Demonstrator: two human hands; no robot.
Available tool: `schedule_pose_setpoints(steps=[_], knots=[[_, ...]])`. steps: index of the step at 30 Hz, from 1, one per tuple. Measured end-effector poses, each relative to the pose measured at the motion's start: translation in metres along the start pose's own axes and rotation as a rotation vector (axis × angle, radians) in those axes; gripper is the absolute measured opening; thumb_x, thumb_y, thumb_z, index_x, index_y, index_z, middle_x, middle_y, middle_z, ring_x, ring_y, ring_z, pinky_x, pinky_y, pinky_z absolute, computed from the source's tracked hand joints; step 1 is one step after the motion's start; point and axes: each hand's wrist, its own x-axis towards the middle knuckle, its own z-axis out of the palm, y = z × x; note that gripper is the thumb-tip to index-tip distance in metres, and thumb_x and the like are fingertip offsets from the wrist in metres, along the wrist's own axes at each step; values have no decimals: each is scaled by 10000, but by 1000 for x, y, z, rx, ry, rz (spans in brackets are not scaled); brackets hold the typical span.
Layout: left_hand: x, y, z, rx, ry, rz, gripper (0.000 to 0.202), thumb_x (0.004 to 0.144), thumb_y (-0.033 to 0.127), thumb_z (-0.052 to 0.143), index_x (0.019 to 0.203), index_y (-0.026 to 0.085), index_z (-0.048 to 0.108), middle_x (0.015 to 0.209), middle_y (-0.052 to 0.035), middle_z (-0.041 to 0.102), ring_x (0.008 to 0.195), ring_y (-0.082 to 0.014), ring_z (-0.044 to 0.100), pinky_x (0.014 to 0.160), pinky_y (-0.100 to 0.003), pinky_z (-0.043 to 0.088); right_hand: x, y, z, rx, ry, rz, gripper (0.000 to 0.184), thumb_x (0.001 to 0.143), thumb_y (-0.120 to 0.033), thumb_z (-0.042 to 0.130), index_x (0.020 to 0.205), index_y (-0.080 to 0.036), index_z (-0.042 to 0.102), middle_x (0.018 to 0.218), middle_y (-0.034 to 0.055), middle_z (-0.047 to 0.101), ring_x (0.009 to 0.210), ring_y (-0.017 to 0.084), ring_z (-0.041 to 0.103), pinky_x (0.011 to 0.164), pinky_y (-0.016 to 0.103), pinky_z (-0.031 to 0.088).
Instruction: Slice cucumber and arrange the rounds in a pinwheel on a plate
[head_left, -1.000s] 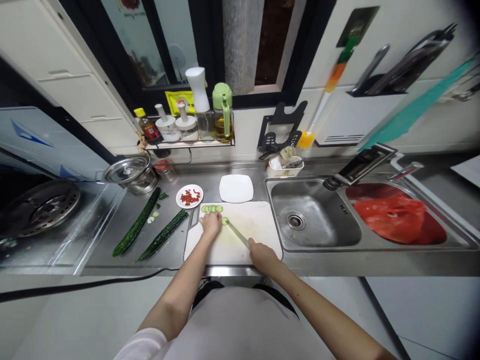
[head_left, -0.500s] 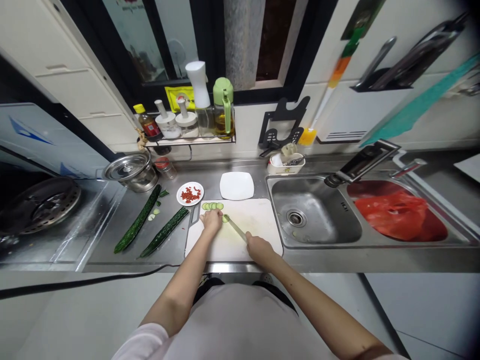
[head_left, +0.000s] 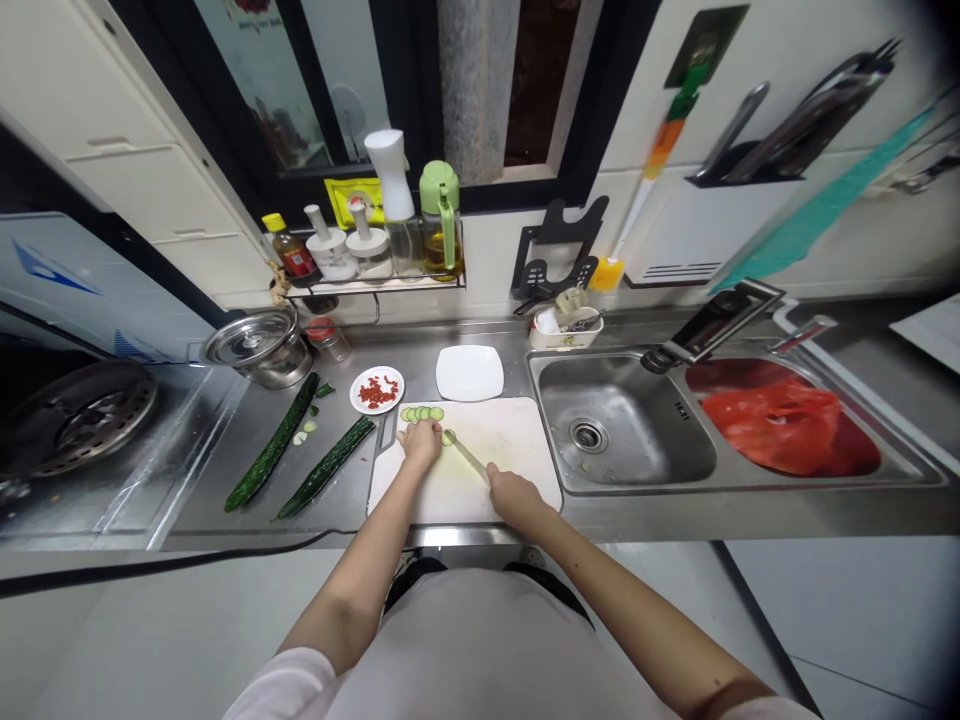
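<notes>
My right hand (head_left: 517,498) is closed around the handle of a kitchen knife (head_left: 471,458), its blade slanting up and left over the white cutting board (head_left: 517,440). The blade's tip is at a round cucumber slice (head_left: 448,437). Just left of that slice, my left hand (head_left: 421,443) rests low on the board with bent fingers; whatever is under the fingertips is hidden. A row of overlapping cucumber slices (head_left: 422,413) lies at the board's upper left, above my left hand.
Two cucumbers (head_left: 274,445) (head_left: 327,468) lie left of the board. Behind it are a small plate of chopped red pieces (head_left: 377,390) and a white plate (head_left: 470,373). The sink (head_left: 630,430) adjoins on the right, with a red plastic bag (head_left: 784,425) in its far basin.
The whole view has shifted slightly. Both hands and the knife stay almost in the same place on the board, with the slice still at the blade's tip.
</notes>
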Motion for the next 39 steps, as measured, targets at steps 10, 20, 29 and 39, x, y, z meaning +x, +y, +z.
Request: schedule_pose_setpoints(steps=[10, 20, 29, 39], knots=[[-2, 2, 1, 16, 9, 9, 259, 857, 186, 446, 894, 278, 686, 1019, -42, 708, 1127, -268, 543, 973, -462, 273, 4, -2, -1, 12, -9, 7, 322, 870, -79, 364, 1170, -138, 463, 1037, 165, 664, 964, 261, 651, 726, 320, 448], [2, -1, 7, 43, 8, 4, 175, 842, 255, 501, 901, 256, 665, 1029, -57, 692, 1099, -273, 546, 963, -454, 274, -10, 3, -1, 2, -22, 9, 328, 891, -73, 340, 1194, -136, 447, 1043, 178, 662, 973, 264, 647, 734, 326, 434], [0, 8, 7, 20, -4, 13, 143, 776, 181, 540, 881, 235, 622, 962, -41, 697, 1036, -253, 588, 944, -428, 283, -18, 12, 9, -7, -38, 27, 319, 892, -89, 344, 1192, -149, 433, 1065, 177, 660, 977, 272, 645, 728, 323, 413], [-12, 8, -3, -67, 32, -12, 157, 804, 240, 508, 824, 238, 665, 879, -47, 727, 945, -245, 642, 943, -416, 291, -21, 12, 5, -14, -46, 40, 298, 900, -101, 332, 1171, -165, 437, 1035, 156, 666, 961, 244, 644, 708, 298, 386]])
